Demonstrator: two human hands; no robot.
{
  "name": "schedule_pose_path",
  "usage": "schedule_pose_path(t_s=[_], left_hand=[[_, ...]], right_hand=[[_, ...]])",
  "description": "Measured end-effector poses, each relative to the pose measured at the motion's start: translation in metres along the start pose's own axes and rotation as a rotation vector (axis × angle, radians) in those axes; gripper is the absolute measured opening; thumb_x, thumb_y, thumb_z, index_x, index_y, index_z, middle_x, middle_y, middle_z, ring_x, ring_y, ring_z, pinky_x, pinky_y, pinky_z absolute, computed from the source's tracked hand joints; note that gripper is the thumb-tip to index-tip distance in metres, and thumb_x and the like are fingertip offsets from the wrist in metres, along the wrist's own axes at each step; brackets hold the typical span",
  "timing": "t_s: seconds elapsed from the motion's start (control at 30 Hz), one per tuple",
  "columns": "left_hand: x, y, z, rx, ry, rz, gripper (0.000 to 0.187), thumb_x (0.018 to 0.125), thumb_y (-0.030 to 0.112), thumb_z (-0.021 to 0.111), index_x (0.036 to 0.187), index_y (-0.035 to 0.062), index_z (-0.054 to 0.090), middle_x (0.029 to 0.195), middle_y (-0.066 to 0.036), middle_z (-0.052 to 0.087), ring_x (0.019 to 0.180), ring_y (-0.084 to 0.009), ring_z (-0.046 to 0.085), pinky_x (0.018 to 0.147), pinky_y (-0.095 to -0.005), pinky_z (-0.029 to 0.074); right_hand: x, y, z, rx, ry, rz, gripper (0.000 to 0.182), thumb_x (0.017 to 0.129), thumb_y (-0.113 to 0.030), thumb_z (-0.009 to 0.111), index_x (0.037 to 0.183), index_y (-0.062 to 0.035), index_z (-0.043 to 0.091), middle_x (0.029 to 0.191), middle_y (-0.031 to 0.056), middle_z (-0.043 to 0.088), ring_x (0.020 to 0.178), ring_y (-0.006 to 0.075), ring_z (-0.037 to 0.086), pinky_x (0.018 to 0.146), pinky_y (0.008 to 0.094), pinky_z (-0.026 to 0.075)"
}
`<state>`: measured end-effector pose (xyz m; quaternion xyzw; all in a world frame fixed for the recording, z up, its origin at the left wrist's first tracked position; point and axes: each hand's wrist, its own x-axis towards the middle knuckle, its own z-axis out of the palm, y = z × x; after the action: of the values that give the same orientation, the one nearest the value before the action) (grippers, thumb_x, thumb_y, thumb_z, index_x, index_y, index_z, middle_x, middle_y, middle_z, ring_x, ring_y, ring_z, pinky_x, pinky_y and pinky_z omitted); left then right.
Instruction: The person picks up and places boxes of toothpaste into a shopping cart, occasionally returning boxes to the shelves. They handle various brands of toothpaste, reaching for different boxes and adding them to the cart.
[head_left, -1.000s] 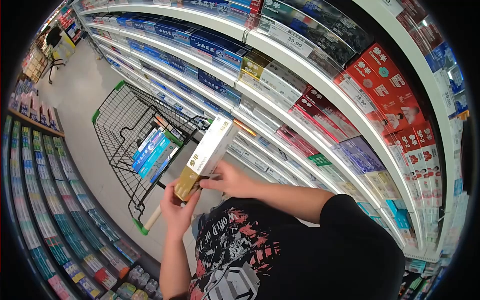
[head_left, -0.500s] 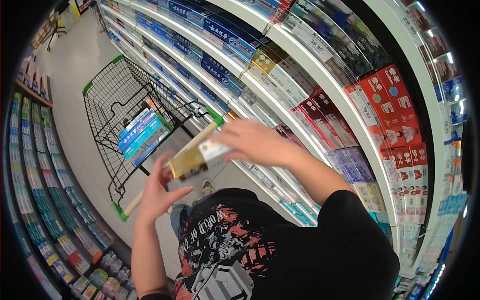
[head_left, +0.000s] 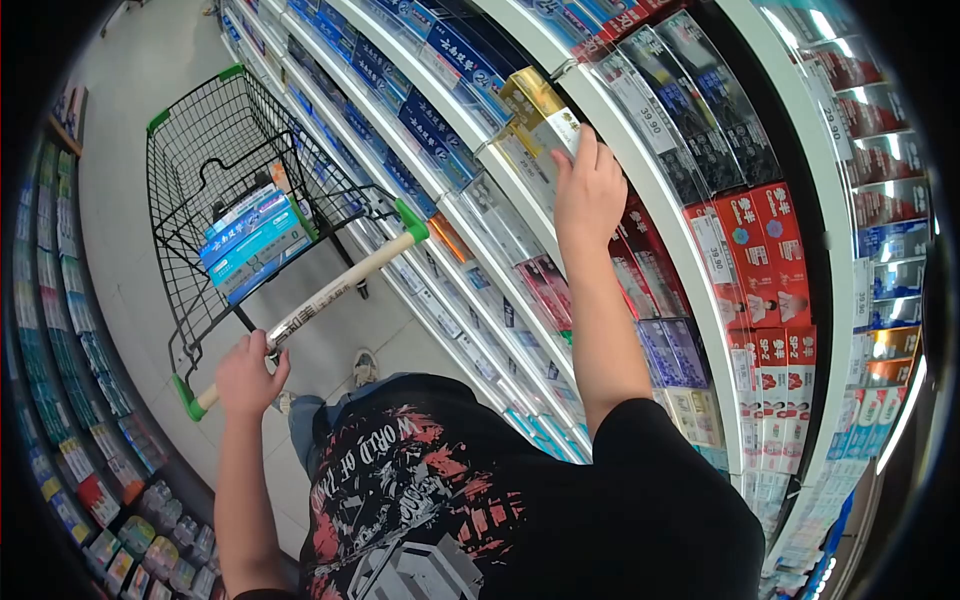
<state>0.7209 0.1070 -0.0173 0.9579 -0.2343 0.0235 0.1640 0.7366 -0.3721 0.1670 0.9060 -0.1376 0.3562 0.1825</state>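
Observation:
My left hand (head_left: 248, 378) is closed round the pale handle (head_left: 325, 298) of a shopping cart (head_left: 215, 130), near its lower left end. At the shelf on the right, my right hand (head_left: 592, 200) grips the near end of a gold-and-white toothpaste box (head_left: 563, 128). This box lies at shelf level, beside a gold box (head_left: 530, 95) and behind a clear front strip with a price label. My palm hides part of its near end. Blue and teal boxes (head_left: 255, 240) stand in the cart.
Dark blue boxes (head_left: 460, 55) fill the shelf beyond the gold ones. Red boxes (head_left: 765, 255) and black boxes (head_left: 690, 110) stand on the shelf to the right. Another stocked shelf (head_left: 75, 330) runs along the left. My feet (head_left: 365, 367) are on the tiled floor behind the cart.
My right hand has carried the gold-and-white box from in front of me up to the shelf. My left hand has dropped from beside the box onto the cart handle.

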Motion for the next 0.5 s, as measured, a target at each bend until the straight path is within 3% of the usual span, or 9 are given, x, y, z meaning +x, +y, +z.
schedule_pose_path(t_s=[0.1, 0.2, 0.3, 0.37, 0.5], left_hand=[[-0.003, -0.005, 0.019, 0.217, 0.113, 0.021, 0.03, 0.086, 0.037, 0.073, 0.092, 0.012, 0.058, 0.078, -0.005, 0.057, 0.07, -0.0263, 0.063, 0.059, -0.0415, 0.05], [-0.004, -0.005, 0.021, 0.232, 0.162, 0.042, 0.028, 0.084, 0.036, 0.073, 0.091, 0.0131, 0.057, 0.076, -0.004, 0.054, 0.067, -0.025, 0.061, 0.058, -0.0405, 0.049], [-0.004, -0.003, 0.018, 0.243, 0.159, 0.031, 0.027, 0.084, 0.035, 0.072, 0.089, 0.0134, 0.057, 0.076, -0.004, 0.055, 0.068, -0.0246, 0.062, 0.059, -0.0399, 0.049], [-0.005, -0.003, 0.021, 0.248, 0.157, 0.029, 0.027, 0.084, 0.034, 0.072, 0.088, 0.0136, 0.056, 0.076, -0.004, 0.055, 0.068, -0.0245, 0.062, 0.059, -0.0398, 0.049], [-0.005, -0.004, 0.021, 0.234, 0.17, 0.028, 0.026, 0.084, 0.034, 0.072, 0.087, 0.0142, 0.056, 0.076, -0.003, 0.054, 0.068, -0.0242, 0.062, 0.06, -0.0398, 0.049]], right_hand=[[0.001, 0.001, 0.008, -0.041, 0.022, 0.053, 0.049, 0.094, -0.033, 0.075, 0.135, -0.0105, 0.061, 0.107, 0.01, 0.069, 0.094, 0.0315, 0.069, 0.079, 0.0428, 0.054], [0.01, -0.002, 0.01, -0.105, 0.038, 0.086, 0.048, 0.089, -0.033, 0.078, 0.129, -0.0107, 0.063, 0.105, 0.0111, 0.07, 0.09, 0.0295, 0.071, 0.078, 0.0433, 0.054], [0.023, -0.006, -0.002, -0.086, -0.152, 0.189, 0.046, 0.096, -0.035, 0.071, 0.133, -0.01, 0.062, 0.105, 0.0146, 0.074, 0.097, 0.0328, 0.073, 0.08, 0.046, 0.056], [0.035, -0.008, -0.014, -0.065, -0.453, 0.308, 0.043, 0.1, -0.035, 0.065, 0.132, -0.006, 0.061, 0.1, 0.0194, 0.074, 0.099, 0.0368, 0.072, 0.084, 0.0497, 0.056], [0.029, 0.023, 0.02, -0.046, -0.305, 0.124, 0.042, 0.103, -0.034, 0.061, 0.13, -0.0031, 0.061, 0.098, 0.0233, 0.075, 0.102, 0.0412, 0.071, 0.089, 0.0523, 0.055]])
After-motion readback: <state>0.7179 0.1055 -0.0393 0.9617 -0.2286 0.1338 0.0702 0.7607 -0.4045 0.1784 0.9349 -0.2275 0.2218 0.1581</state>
